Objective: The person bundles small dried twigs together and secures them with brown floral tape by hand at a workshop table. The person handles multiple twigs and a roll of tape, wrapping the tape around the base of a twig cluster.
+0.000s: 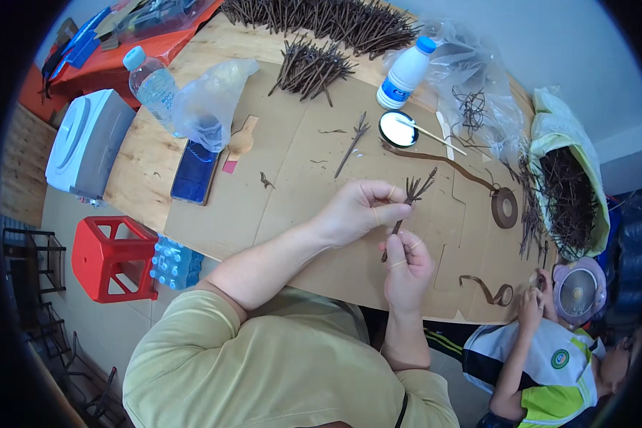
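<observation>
A dark brown branched twig (pixel 419 187) is held upright at a slant between both hands, above the cardboard. Its several short tips fan out at the top. My left hand (pixel 362 207) pinches it just below the fan, with thumb and fingers together. Lower down, my right hand (pixel 411 266) is closed round the stem, whose lower end shows beside the thumb. Another branched twig (pixel 352 145) lies flat beyond my left hand. A brown roll of tape (pixel 504 207) sits to the right, its loose strip running left toward a dark bowl of white paste (pixel 398 129).
Cardboard (pixel 292 153) covers the wooden table. Bundled twigs (pixel 312 68), a white bottle (pixel 405 73) and a plastic bag stand at the back. A phone (pixel 193 172) and a water bottle (pixel 154 89) are left. A sack of twigs (pixel 569 192), small fan (pixel 579 292) and another person are right.
</observation>
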Available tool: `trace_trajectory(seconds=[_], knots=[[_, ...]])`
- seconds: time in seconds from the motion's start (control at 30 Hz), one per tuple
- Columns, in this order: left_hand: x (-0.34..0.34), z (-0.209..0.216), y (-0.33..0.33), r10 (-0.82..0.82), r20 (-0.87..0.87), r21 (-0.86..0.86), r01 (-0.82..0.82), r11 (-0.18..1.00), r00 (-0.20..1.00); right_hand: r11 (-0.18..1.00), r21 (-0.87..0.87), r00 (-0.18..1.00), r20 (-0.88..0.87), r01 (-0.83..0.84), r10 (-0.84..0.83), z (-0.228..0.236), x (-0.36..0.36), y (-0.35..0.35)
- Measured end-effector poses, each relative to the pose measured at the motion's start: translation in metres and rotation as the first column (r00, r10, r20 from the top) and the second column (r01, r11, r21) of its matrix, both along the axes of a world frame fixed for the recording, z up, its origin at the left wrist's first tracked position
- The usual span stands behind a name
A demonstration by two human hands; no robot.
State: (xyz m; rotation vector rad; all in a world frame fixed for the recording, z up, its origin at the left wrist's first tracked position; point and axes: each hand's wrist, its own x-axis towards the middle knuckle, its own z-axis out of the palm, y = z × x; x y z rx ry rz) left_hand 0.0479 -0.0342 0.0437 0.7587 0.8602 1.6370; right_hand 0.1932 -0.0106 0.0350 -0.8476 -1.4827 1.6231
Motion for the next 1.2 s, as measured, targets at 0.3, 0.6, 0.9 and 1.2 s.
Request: trace_trajectory(seconds=[0.3,0.6,0.9,1.2], knots=[[0.002,-0.012,0.002,-0.132,0.343,0.074,0.113,0.991,0.930,0.710,-0.457,0.776,-0.598,-0.536,0.201,-0.004,0.007,0.008],[-0.002,-0.009,0.006,-0.023,0.262,-0.037,0.033,0.999,0.965,0.955,-0.240,0.972,-0.196,-0.174,0.127,-0.006,-0.001,0.004],[-0.001,-0.014,0.011,-0.003,0.323,-0.035,0.015,0.999,0.946,0.914,-0.392,0.975,-0.220,-0.102,0.015,-0.003,0.001,0.005],[-0.005,-0.019,0.011,0.007,0.180,-0.079,0.007,0.997,0.984,0.882,-0.449,0.977,-0.204,-0.142,0.054,0.001,-0.002,0.003]])
